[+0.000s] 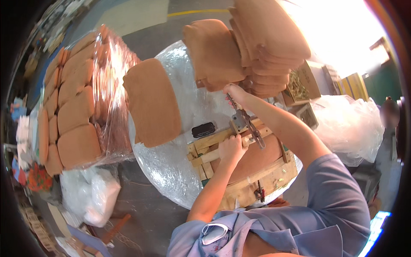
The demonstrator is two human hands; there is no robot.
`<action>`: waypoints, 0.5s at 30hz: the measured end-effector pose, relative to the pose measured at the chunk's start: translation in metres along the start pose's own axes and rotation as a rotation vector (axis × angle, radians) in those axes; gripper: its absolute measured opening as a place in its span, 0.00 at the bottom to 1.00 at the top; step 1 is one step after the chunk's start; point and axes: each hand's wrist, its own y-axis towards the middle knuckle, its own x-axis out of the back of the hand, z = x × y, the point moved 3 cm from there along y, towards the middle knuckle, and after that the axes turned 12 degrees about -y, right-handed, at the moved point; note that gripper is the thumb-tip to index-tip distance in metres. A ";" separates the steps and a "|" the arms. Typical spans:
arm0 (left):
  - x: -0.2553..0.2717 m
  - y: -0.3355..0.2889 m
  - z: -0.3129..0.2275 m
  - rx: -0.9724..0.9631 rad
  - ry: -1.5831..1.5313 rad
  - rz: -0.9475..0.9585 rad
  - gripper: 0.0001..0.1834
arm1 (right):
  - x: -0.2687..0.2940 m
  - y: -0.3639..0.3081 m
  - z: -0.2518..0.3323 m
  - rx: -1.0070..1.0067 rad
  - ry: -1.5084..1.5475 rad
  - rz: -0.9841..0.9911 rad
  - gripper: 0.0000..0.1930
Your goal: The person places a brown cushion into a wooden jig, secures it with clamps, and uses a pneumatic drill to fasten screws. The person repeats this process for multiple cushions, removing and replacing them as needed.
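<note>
My right hand point(236, 94) is closed around the handle of a metal toggle clamp point(242, 121), whose forked arm reaches over a wooden frame point(239, 188). My left hand point(231, 149) wraps round a wooden bar point(251, 137) across the frame, below the clamp. Inside the frame lies a brown padded panel point(250, 160), partly hidden by my left forearm and the bars. A smaller clamp with red parts point(260, 191) is fixed on the near side of the frame. Several small brass-coloured bits point(280, 180) lie on the wood at the right.
The frame rests on a round, film-wrapped table point(160, 175). A black oblong tray point(203, 129) and a brown panel stack point(154, 103) are at left; taller stacks point(269, 38) stand behind. Wrapped cushions point(79, 103) are far left. An open carton point(302, 83) and plastic bags point(346, 126) are at right.
</note>
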 end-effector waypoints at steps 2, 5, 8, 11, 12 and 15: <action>0.001 0.001 -0.005 0.025 0.005 -0.009 0.28 | 0.010 -0.001 0.004 0.031 -0.013 -0.027 0.16; 0.005 0.004 -0.009 0.018 0.038 0.004 0.28 | 0.005 -0.001 0.002 0.028 -0.017 -0.034 0.17; -0.001 0.005 -0.009 0.011 0.031 0.010 0.29 | 0.011 0.000 0.002 -0.004 -0.028 -0.041 0.19; 0.004 0.001 -0.008 -0.016 -0.073 0.025 0.31 | 0.009 -0.001 0.001 -0.008 -0.025 -0.033 0.21; 0.009 -0.004 -0.005 -0.053 -0.169 0.018 0.32 | 0.009 -0.003 0.000 -0.016 -0.036 -0.038 0.22; 0.048 0.030 0.018 0.108 -0.827 -0.066 0.37 | 0.012 0.009 0.011 0.092 -0.073 -0.043 0.19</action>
